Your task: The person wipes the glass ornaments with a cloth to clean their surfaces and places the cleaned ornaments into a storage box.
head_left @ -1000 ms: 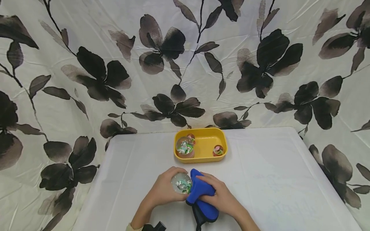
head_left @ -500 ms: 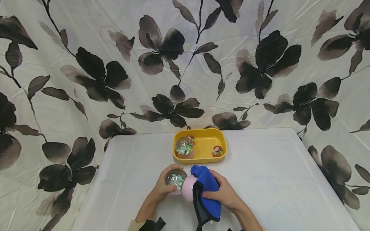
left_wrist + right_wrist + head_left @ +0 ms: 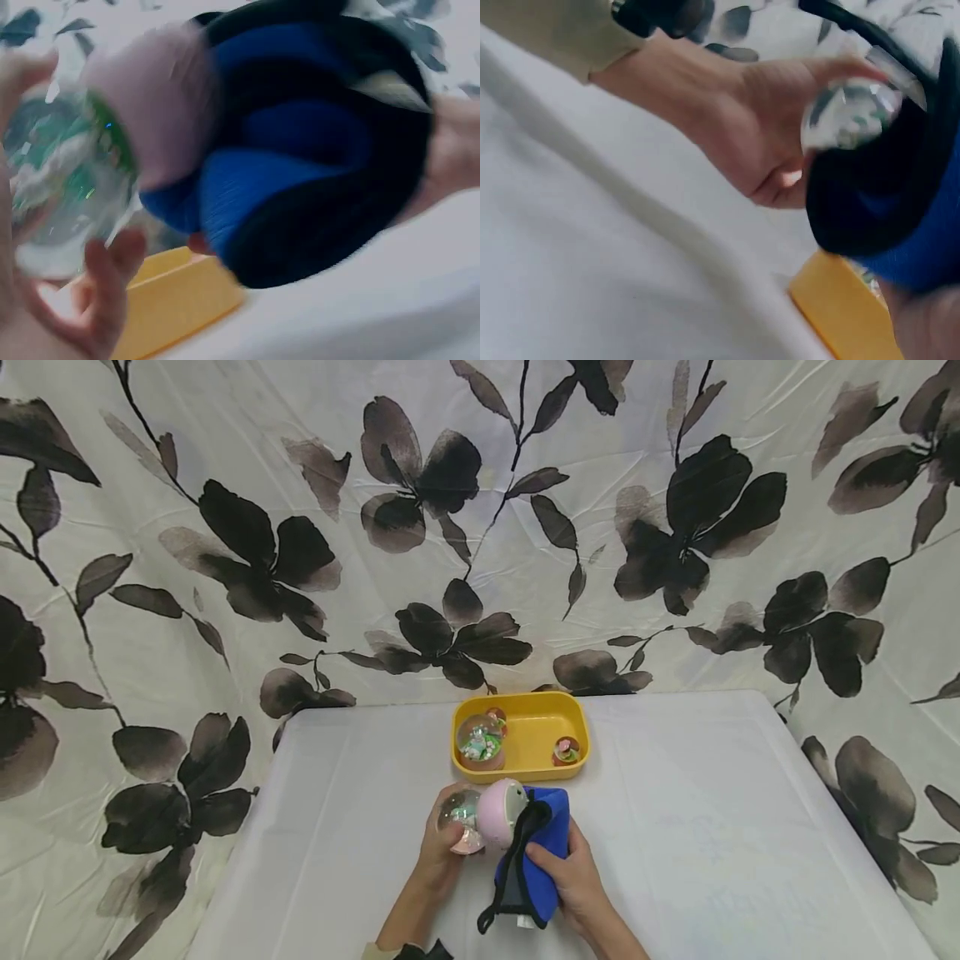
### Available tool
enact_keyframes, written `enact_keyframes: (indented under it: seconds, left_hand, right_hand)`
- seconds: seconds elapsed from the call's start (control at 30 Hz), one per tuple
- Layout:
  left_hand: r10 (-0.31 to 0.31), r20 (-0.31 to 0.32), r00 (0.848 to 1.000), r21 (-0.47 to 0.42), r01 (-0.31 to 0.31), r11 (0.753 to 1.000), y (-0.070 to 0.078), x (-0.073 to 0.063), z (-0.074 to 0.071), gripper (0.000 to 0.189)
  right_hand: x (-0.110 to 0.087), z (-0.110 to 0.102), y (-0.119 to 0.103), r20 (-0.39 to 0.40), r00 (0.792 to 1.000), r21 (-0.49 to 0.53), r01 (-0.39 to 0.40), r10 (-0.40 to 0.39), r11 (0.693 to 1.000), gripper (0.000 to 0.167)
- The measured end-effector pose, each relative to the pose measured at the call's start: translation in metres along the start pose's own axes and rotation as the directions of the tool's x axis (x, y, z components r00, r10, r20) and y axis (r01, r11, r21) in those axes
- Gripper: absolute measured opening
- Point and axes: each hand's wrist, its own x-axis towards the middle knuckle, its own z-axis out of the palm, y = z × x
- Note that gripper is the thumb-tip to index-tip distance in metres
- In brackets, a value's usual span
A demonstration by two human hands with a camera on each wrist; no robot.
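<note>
My left hand [image 3: 442,837] grips a snow globe [image 3: 459,810] by its clear glass ball. The globe lies sideways, its round pink base [image 3: 497,814] pointing right. In the left wrist view, glitter, green and white figures show inside the glass ball [image 3: 64,187]. My right hand [image 3: 573,877] holds a blue cloth [image 3: 546,852] with black edging, a black loop and a small white tag, thumb on its near face. The cloth stands right at the underside of the base, and in the left wrist view the blue cloth [image 3: 255,195] is bent into an open curl beside it.
Just beyond my hands stands a yellow tray [image 3: 536,774]. It holds a larger snow globe [image 3: 480,743] on the left, a small one [image 3: 496,718] behind that, and another small globe [image 3: 566,750] at right. A white cloth [image 3: 712,827] covers the table; a floral sheet [image 3: 562,527] hangs behind.
The cloth covered the globe's base a second ago; the pink base now shows, turned further to the right. The cloth has shifted and been turned in my right hand, its loop now hanging lower left.
</note>
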Motion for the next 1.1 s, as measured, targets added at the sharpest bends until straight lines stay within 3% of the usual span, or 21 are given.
enact_keyframes:
  seconds: [0.07, 0.17, 0.27, 0.43, 0.53, 0.67, 0.77, 0.83, 0.93, 1.0, 1.1]
  left_hand:
    - [0.052, -0.076, 0.996, 0.171, -0.038, 0.984, -0.002, 0.0, 0.005, 0.054]
    - [0.137, -0.145, 0.98, 0.362, -0.076, 0.929, -0.006, -0.002, 0.013, 0.057]
    - [0.17, -0.156, 0.973, 0.471, -0.078, 0.878, -0.006, -0.003, 0.021, 0.064]
    - [0.224, -0.16, 0.961, 0.64, -0.072, 0.765, 0.001, -0.002, 0.027, 0.078]
    - [0.245, -0.174, 0.954, 0.699, -0.056, 0.713, 0.007, 0.0, 0.026, 0.085]
    - [0.25, -0.159, 0.955, 0.725, -0.059, 0.686, 0.018, 0.008, 0.023, 0.087]
    - [0.276, -0.113, 0.955, 0.757, -0.097, 0.646, 0.028, 0.019, 0.021, 0.084]
    - [0.306, -0.071, 0.95, 0.79, -0.133, 0.598, 0.036, 0.027, 0.022, 0.083]
    - [0.332, -0.015, 0.943, 0.845, -0.165, 0.508, 0.047, 0.041, 0.027, 0.082]
    - [0.333, 0.009, 0.943, 0.866, -0.174, 0.468, 0.055, 0.05, 0.032, 0.084]
    - [0.307, 0.008, 0.952, 0.884, -0.15, 0.442, 0.064, 0.065, 0.041, 0.089]
  right_hand:
    - [0.001, 0.003, 0.002, -0.096, 0.995, -0.054, 0.029, -0.035, 0.998, 0.077]
    - [0.003, 0.005, 0.005, -0.185, 0.979, -0.158, 0.057, -0.086, 0.986, 0.077]
    - [0.004, 0.005, 0.008, -0.253, 0.954, -0.262, 0.091, -0.159, 0.961, 0.076]
    - [0.006, -0.001, 0.01, -0.301, 0.905, -0.462, 0.139, -0.302, 0.876, 0.08]
    - [0.005, -0.005, 0.007, -0.293, 0.886, -0.534, 0.16, -0.359, 0.83, 0.08]
    - [0.003, -0.011, 0.002, -0.274, 0.88, -0.575, 0.174, -0.388, 0.8, 0.08]
    - [0.001, -0.017, -0.002, -0.251, 0.872, -0.62, 0.189, -0.421, 0.762, 0.079]
    - [0.0, -0.02, -0.004, -0.23, 0.86, -0.657, 0.209, -0.456, 0.724, 0.078]
    - [-0.001, -0.025, -0.004, -0.206, 0.848, -0.698, 0.222, -0.488, 0.681, 0.076]
    - [-0.001, -0.028, -0.005, -0.206, 0.851, -0.704, 0.214, -0.483, 0.677, 0.075]
    - [-0.003, -0.032, -0.005, -0.209, 0.871, -0.694, 0.188, -0.445, 0.695, 0.073]
